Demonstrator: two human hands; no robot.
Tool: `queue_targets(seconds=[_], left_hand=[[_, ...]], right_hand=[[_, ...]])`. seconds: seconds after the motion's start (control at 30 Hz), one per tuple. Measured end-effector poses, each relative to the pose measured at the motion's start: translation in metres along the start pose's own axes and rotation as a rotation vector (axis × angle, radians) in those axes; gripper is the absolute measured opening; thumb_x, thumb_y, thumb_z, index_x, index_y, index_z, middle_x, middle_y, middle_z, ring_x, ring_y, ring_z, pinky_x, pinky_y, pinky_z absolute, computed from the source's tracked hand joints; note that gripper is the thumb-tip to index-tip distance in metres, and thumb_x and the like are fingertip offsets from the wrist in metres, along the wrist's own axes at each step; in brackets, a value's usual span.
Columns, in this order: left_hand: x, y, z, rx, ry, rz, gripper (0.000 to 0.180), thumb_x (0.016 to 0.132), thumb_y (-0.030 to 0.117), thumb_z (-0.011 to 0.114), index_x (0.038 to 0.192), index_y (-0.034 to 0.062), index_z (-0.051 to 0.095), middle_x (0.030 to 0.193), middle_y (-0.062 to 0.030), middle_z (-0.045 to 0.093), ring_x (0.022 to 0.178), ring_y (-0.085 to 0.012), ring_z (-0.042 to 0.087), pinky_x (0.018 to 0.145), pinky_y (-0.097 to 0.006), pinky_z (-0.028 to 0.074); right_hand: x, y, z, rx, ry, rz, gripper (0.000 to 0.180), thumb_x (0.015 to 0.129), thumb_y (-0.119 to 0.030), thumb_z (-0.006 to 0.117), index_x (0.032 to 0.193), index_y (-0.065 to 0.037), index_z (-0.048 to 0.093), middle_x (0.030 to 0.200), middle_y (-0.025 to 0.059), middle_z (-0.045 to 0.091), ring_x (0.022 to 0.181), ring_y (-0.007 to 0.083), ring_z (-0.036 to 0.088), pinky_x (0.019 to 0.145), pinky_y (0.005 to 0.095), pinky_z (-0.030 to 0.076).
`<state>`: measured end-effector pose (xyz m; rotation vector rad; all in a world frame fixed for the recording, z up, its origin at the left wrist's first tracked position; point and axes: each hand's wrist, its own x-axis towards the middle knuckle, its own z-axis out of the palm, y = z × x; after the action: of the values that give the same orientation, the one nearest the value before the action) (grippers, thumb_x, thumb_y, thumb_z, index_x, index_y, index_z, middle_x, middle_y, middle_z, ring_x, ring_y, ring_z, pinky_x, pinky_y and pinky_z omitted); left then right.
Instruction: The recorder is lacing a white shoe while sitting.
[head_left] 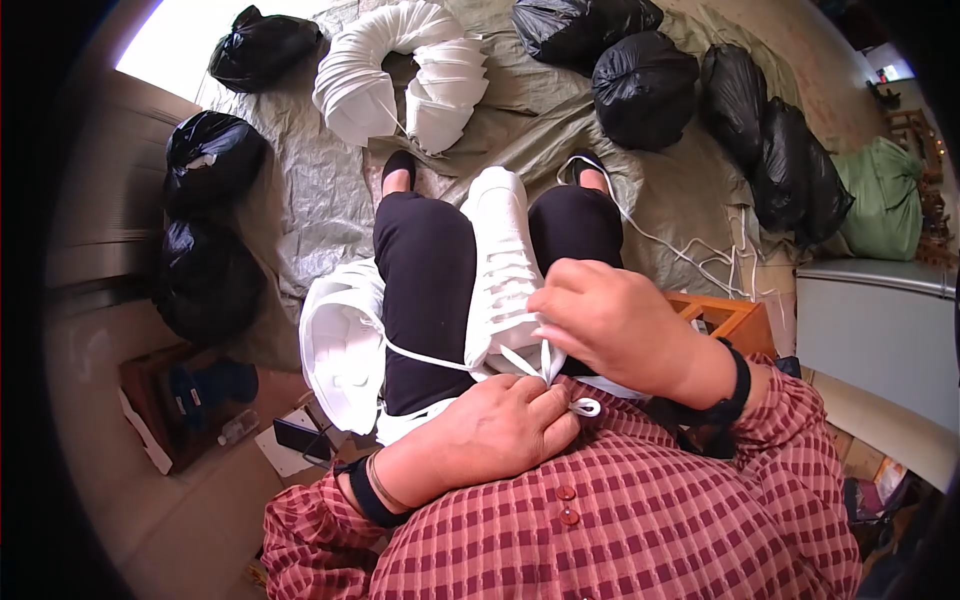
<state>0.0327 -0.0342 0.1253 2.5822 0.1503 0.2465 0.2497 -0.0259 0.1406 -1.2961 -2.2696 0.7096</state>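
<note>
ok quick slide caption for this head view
Seated person's left hand and right hand pinch white laces on a white shoe in the lap, black bags beyond.

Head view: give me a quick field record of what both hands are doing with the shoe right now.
shoe: white sneaker lying on the lap, toe pointing away
left hand: pinching the white lace near the shoe's heel end
right hand: over the shoe's opening, fingers on the lace
loose lace: one strand runs left across the thigh
nearby: stack of white shoes at left, black bags on the floor
</note>
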Motion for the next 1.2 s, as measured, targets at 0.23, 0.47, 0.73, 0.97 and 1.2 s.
queue_targets(seconds=[0.23, 0.47, 0.73, 0.97, 1.2], left_hand=[[0.0, -0.001, -0.005, 0.033, 0.108, 0.016, 0.019, 0.081, 0.017, 0.06, 0.097, 0.0055, 0.059, 0.092, -0.0065, 0.06, 0.082, -0.0197, 0.062, 0.068, -0.032, 0.053], [-0.028, -0.002, -0.014, -0.07, 0.092, -0.144, 0.016, 0.081, 0.016, 0.062, 0.094, 0.0057, 0.06, 0.089, -0.0053, 0.057, 0.082, -0.0202, 0.063, 0.068, -0.033, 0.051], [-0.025, 0.002, -0.009, 0.01, 0.224, -0.166, 0.031, 0.085, 0.027, 0.072, 0.106, 0.0055, 0.066, 0.123, -0.0165, 0.064, 0.085, -0.0221, 0.066, 0.066, -0.032, 0.053], [-0.015, -0.025, 0.013, 0.185, 0.362, -0.48, 0.038, 0.078, 0.005, 0.073, 0.115, 0.0047, 0.065, 0.105, -0.0114, 0.059, 0.077, -0.0246, 0.06, 0.065, -0.037, 0.051], [-0.012, -0.03, 0.011, 0.297, 0.329, -0.373, 0.038, 0.075, 0.004, 0.068, 0.113, 0.004, 0.066, 0.093, -0.0067, 0.054, 0.079, -0.0238, 0.058, 0.065, -0.036, 0.047]], right_hand=[[0.017, 0.015, 0.013, 0.121, -0.151, 0.149, 0.011, 0.086, -0.014, 0.068, 0.089, -0.003, 0.068, 0.088, 0.0134, 0.066, 0.084, 0.0339, 0.068, 0.072, 0.0415, 0.055], [-0.006, 0.033, 0.019, 0.656, -0.28, 0.663, 0.022, 0.092, -0.019, 0.069, 0.093, 0.003, 0.071, 0.085, 0.0187, 0.071, 0.076, 0.0245, 0.069, 0.071, 0.0358, 0.053], [-0.028, 0.014, 0.028, 0.701, -0.013, 0.619, 0.023, 0.091, -0.017, 0.073, 0.104, -0.002, 0.061, 0.087, 0.0067, 0.063, 0.076, 0.0145, 0.062, 0.071, 0.0298, 0.052], [-0.03, 0.012, 0.04, 0.235, 0.098, 0.255, 0.037, 0.086, -0.012, 0.066, 0.117, -0.004, 0.048, 0.103, 0.0165, 0.059, 0.08, 0.0352, 0.066, 0.072, 0.0418, 0.056], [-0.019, 0.009, 0.034, 0.283, 0.13, 0.275, 0.034, 0.085, -0.014, 0.068, 0.112, -0.004, 0.05, 0.099, 0.0171, 0.061, 0.078, 0.0354, 0.066, 0.07, 0.0431, 0.055]])
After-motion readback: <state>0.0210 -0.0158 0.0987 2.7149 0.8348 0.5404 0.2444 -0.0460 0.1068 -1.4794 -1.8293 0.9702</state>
